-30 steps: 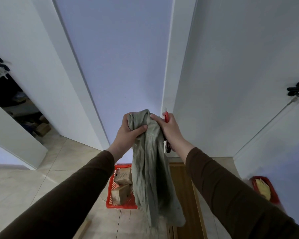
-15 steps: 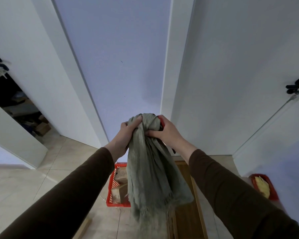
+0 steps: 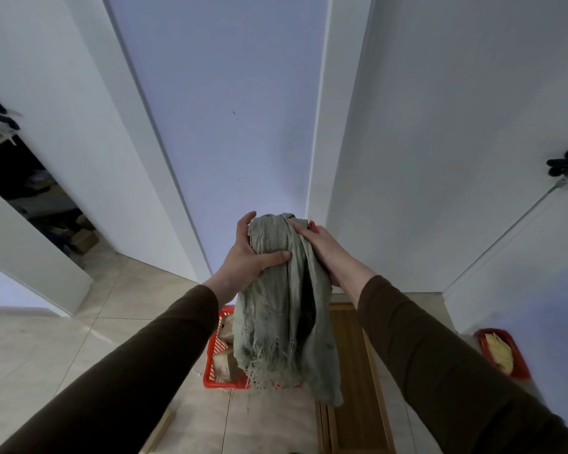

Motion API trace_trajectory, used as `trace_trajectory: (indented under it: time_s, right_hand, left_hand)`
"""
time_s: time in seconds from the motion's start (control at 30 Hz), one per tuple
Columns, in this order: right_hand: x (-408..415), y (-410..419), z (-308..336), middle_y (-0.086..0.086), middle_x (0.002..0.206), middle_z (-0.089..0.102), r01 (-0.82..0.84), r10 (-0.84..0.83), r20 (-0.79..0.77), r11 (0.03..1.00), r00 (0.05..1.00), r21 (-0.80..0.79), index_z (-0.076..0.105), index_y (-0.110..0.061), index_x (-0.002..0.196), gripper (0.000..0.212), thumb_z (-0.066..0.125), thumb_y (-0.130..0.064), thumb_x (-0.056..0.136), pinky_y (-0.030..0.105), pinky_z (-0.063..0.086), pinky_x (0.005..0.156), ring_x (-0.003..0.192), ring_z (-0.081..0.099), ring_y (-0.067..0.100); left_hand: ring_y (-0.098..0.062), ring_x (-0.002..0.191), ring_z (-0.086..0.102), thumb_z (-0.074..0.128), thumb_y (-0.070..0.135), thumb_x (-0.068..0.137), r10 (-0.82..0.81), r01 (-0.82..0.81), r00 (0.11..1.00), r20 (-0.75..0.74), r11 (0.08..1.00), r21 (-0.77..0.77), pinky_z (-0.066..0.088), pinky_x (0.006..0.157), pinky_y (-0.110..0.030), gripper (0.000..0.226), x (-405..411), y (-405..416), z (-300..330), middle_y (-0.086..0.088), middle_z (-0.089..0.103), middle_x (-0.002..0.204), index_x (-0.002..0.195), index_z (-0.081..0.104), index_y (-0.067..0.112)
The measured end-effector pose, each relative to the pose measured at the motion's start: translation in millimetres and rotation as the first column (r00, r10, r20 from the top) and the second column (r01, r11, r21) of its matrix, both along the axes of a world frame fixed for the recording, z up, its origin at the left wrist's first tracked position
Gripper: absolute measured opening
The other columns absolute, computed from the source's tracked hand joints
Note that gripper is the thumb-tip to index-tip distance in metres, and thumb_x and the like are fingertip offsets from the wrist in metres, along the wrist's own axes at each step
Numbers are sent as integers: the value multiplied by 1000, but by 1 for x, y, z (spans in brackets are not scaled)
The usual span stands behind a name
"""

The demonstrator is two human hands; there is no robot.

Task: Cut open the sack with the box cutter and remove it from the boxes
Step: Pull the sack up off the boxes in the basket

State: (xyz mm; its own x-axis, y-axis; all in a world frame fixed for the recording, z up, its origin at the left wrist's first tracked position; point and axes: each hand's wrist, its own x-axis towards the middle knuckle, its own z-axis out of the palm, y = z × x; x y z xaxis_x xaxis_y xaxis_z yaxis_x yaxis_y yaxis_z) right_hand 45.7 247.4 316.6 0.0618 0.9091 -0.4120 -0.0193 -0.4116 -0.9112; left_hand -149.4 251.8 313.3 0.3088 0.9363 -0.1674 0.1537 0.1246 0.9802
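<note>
A grey-green woven sack (image 3: 282,309) hangs bunched in the air in front of me, its frayed edge at the bottom. My left hand (image 3: 253,253) grips the sack's top from the left, thumb pressed across the cloth. My right hand (image 3: 322,247) holds the top from the right, and a small red tip of the box cutter (image 3: 312,225) shows by its fingers. Below, on the floor, a red basket (image 3: 215,380) holds brown cardboard boxes (image 3: 225,363), partly hidden by the sack.
White walls and a door frame stand close ahead. A wooden board (image 3: 351,371) lies on the tiled floor at the right of the basket. A second red tray (image 3: 518,365) with yellow contents sits at the far right. An open doorway is at the left.
Both hands have gathered the sack from a long hanging strip into a shorter bundle, and moved slightly lower. The box cutter, plainly visible a second ago, is now mostly hidden behind the cloth.
</note>
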Motion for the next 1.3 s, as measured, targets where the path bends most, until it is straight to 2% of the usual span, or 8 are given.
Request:
trace_trajectory:
  time_s: [0.2, 0.37, 0.47, 0.6, 0.83, 0.93, 1.1, 1.3]
  right_hand:
    - [-1, -11, -7, -10, 149, 52, -241, 197, 173, 926, 965, 291, 42, -42, 150, 99, 89, -59, 65, 33, 49, 109, 132, 57, 9]
    - [-4, -13, -14, -24, 119, 67, -258, 140, 336, 905, 932, 338, 44, -60, 129, 88, 93, -62, 56, 35, 54, 99, 108, 67, 1]
    - [-6, -6, -16, -23, 101, 73, -119, -3, 339, 933, 941, 338, 53, -53, 111, 72, 91, -69, 52, 41, 59, 90, 93, 70, 1]
    - [1, 4, -15, -13, 100, 74, 19, -87, 277, 971, 957, 239, 59, -38, 104, 67, 86, -70, 52, 40, 59, 87, 93, 72, 10]
    - [12, 7, -8, 0, 96, 83, 42, -42, -79, 999, 996, 5, 74, -21, 110, 70, 86, -67, 59, 28, 63, 67, 85, 80, 18]
    - [11, 7, -6, 7, 108, 81, 6, -8, -107, 1000, 994, -22, 69, -14, 125, 79, 85, -66, 67, 37, 62, 85, 98, 78, 24]
    - [9, 6, -8, 3, 120, 62, 92, -92, -10, 995, 996, 33, 29, -19, 143, 104, 83, -66, 68, 28, 55, 68, 96, 69, 17]
    - [11, -9, -18, 2, 135, 62, -26, 31, 177, 999, 984, -25, 32, -28, 154, 125, 80, -84, 53, 50, 56, 99, 112, 67, 25]
  left_hand:
    - [-21, 104, 76, 92, 61, 55, 217, -214, 976, 11, 966, -145, 64, 89, -43, 102, -4, 15, 7, -3, 69, 125, 137, 41, 28]
    - [-26, 112, 75, 77, 77, 66, 124, -119, 992, 1, 957, -264, 58, 102, -46, 91, -4, 26, 19, -4, 78, 118, 134, 66, 16]
    - [-22, 114, 73, 73, 82, 70, 105, -108, 994, -24, 964, -243, 57, 103, -43, 104, 1, 22, 20, -3, 73, 127, 147, 50, 17]
    - [-18, 115, 71, 88, 58, 74, -53, 51, 999, -1, 978, -203, 61, 93, -34, 114, 5, 14, 18, 2, 57, 138, 160, 15, 42]
    - [-29, 130, 63, 86, 11, 78, -108, 121, 987, 121, 987, -102, 54, 108, -48, 117, 8, -3, 11, -11, 50, 148, 160, 10, 44]
    - [-28, 126, 64, 79, 0, 86, -29, 44, 986, 167, 995, -87, 58, 103, -44, 100, 12, -5, 4, -12, 53, 141, 156, 18, 36]
    - [-29, 109, 73, 78, 17, 93, 164, -150, 981, 103, 980, -127, 64, 90, -47, 68, 15, 5, -2, -12, 63, 127, 145, 35, 25]
    - [-48, 115, 68, 78, 26, 94, 242, -232, 969, 57, 962, -142, 57, 97, -64, 64, 20, 16, -7, -33, 62, 130, 142, 47, -3]
